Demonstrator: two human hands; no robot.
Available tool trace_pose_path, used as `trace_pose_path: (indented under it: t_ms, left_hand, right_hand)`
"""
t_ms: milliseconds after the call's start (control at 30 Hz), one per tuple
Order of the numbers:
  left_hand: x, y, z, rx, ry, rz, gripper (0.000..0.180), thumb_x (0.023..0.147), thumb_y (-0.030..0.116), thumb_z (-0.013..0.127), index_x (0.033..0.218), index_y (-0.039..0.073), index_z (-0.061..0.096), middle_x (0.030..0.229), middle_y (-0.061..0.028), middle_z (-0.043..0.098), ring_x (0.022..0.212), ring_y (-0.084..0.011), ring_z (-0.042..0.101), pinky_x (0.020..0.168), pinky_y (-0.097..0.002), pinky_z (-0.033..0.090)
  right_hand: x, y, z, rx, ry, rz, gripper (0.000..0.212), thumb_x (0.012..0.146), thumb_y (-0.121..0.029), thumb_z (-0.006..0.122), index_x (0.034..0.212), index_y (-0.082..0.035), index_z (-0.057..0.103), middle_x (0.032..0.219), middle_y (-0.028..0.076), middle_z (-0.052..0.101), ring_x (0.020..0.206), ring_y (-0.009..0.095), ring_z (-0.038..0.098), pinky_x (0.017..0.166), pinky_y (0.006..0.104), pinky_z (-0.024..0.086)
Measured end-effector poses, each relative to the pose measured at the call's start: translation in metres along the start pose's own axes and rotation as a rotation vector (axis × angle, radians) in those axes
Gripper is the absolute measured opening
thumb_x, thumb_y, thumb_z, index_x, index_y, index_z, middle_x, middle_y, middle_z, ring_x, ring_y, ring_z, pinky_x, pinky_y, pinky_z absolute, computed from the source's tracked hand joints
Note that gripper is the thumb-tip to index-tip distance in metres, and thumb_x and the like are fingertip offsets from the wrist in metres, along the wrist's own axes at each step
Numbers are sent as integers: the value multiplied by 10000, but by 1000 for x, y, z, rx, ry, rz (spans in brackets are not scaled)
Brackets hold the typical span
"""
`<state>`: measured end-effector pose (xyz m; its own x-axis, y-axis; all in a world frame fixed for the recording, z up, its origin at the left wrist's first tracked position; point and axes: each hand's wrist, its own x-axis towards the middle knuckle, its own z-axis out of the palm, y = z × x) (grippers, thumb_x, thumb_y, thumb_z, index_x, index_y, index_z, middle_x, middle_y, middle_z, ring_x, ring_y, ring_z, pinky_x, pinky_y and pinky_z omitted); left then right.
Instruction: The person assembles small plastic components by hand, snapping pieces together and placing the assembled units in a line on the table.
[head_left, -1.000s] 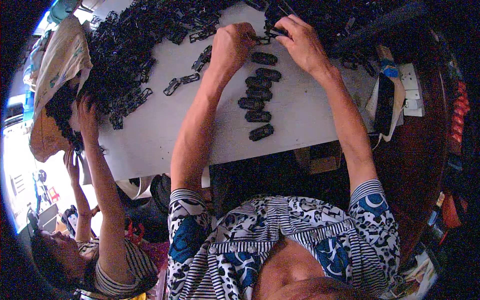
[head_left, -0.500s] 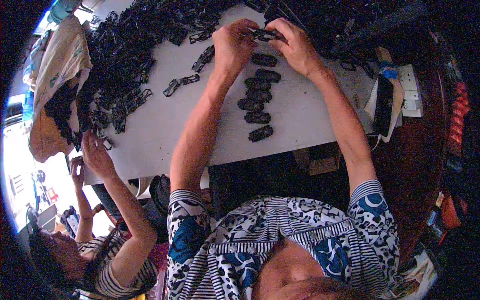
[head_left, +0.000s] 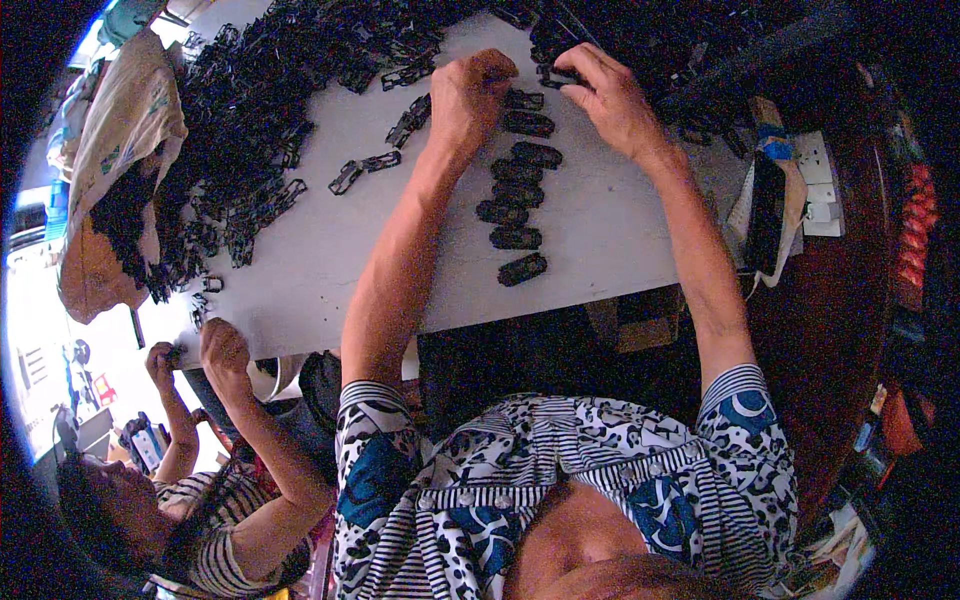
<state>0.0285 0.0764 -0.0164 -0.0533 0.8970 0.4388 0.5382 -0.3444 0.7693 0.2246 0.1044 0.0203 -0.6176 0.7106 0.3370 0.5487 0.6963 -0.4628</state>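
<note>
A column of small black plastic parts (head_left: 517, 192) runs down the middle of the white table. At its far end, one part (head_left: 525, 99) lies against the fingers of my left hand (head_left: 468, 100). That hand is closed with its fingertips bent inward, and whatever is in them is hidden. My right hand (head_left: 607, 105), a little further right, pinches a black plastic frame (head_left: 557, 77) between thumb and fingers. Left of my left forearm, a few linked black frames (head_left: 362, 170) lie loose.
Black parts are heaped (head_left: 240, 110) at the far left, with more at the far right. A sack (head_left: 120, 190) stands at the left edge. Beside it a co-worker's hands (head_left: 225, 350) work at the table edge. A power strip (head_left: 820, 180) and dark phone-like object (head_left: 767, 210) sit right.
My hands, close together over one piece before, have moved apart. A part now shows at the column's far end. The co-worker's hands have come down toward the near table edge.
</note>
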Motion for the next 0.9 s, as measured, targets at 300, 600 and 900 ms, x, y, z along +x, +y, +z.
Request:
trace_pose_path:
  t_ms: [300,600,900]
  left_hand:
    - [-4,1,-16,112,-132,39,195,725,84,709,920,94,719,860,-120,655,803,-262,654,703,-327,513]
    - [-2,-12,-5,148,-150,116,298,561,90,785,852,85,719,827,-146,604,851,-338,584,758,-409,478]
    - [-4,-7,-2,128,-115,107,258,571,74,773,821,63,711,838,-150,610,841,-337,590,753,-415,479]
  right_hand:
    - [1,2,-1,-28,66,20,264,799,-52,637,1041,-22,538,985,102,578,927,259,589,811,332,468]
    - [4,-2,12,-60,-42,-28,270,751,-31,660,1001,-4,564,947,125,559,896,326,572,786,370,470]
    - [11,-2,13,-111,-82,-67,228,712,-23,682,904,13,565,896,135,541,884,342,572,749,401,464]
